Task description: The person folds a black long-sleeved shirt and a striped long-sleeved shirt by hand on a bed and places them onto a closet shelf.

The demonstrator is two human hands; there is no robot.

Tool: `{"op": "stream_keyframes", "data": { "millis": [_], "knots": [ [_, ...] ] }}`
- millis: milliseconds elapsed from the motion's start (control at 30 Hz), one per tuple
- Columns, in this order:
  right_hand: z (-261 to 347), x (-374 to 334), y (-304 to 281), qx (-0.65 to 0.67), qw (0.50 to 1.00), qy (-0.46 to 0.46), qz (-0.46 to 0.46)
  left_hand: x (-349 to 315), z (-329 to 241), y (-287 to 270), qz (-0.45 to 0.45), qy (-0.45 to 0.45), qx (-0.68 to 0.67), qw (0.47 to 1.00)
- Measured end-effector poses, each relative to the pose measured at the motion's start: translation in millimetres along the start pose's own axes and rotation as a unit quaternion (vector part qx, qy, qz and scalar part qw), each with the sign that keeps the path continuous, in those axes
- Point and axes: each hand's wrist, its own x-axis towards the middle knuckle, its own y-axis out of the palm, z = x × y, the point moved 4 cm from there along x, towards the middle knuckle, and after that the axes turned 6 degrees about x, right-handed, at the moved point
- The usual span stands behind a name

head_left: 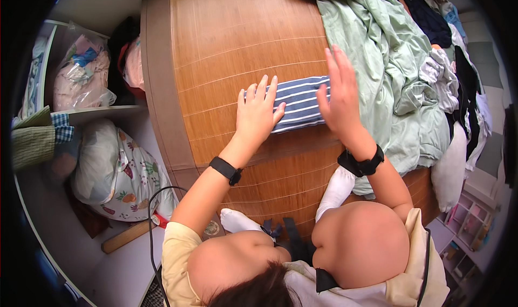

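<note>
A blue-and-white striped cloth [298, 103], folded into a flat, narrow rectangle, lies on the brown bamboo mat [248, 43] in front of me. My left hand [256, 111] rests over its left end, fingers stretched out and apart. At the opposite end my right hand [341, 95] is held edgewise, fingers extended and thumb apart, by the cloth's right edge. Neither hand grips the cloth. Whether the right hand presses on it or only brushes it, I cannot tell. Both wrists wear black bands.
A crumpled light green sheet [377, 64] covers the mat's right side, with a heap of clothes [442, 75] beyond. Shelves at left hold a plastic bag of clothes [83, 75] and a fruit-patterned bundle [132, 183]. A black cable [151, 221] runs by my left arm.
</note>
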Motion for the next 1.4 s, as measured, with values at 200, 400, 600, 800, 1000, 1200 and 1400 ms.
{"op": "stream_keyframes", "data": {
  "millis": [200,400,600,800,1000,1200,1400],
  "knots": [
    [-10,-35,57,-0.051,0.984,-0.064,0.161,0,8,-3,0.009,-0.028,-0.119,0.992],
    [-31,-30,47,-0.132,0.983,-0.028,0.122,-39,50,38,0.003,-0.242,-0.466,0.851],
    [-94,-51,33,0.147,0.968,0.201,0.022,-52,24,35,0.240,-0.321,-0.753,0.522],
    [-98,-41,47,0.172,0.946,0.271,0.043,-10,40,19,0.148,-0.255,-0.708,0.642],
    [-81,-2,85,0.231,0.916,0.163,0.283,24,118,-30,0.178,-0.223,-0.540,0.792],
    [46,153,29,0.387,0.854,-0.099,0.333,72,103,-178,0.128,-0.030,-0.239,0.962],
    [180,223,-27,0.506,0.730,-0.208,0.409,52,101,-323,-0.087,0.031,-0.045,0.995]
  ]
}}
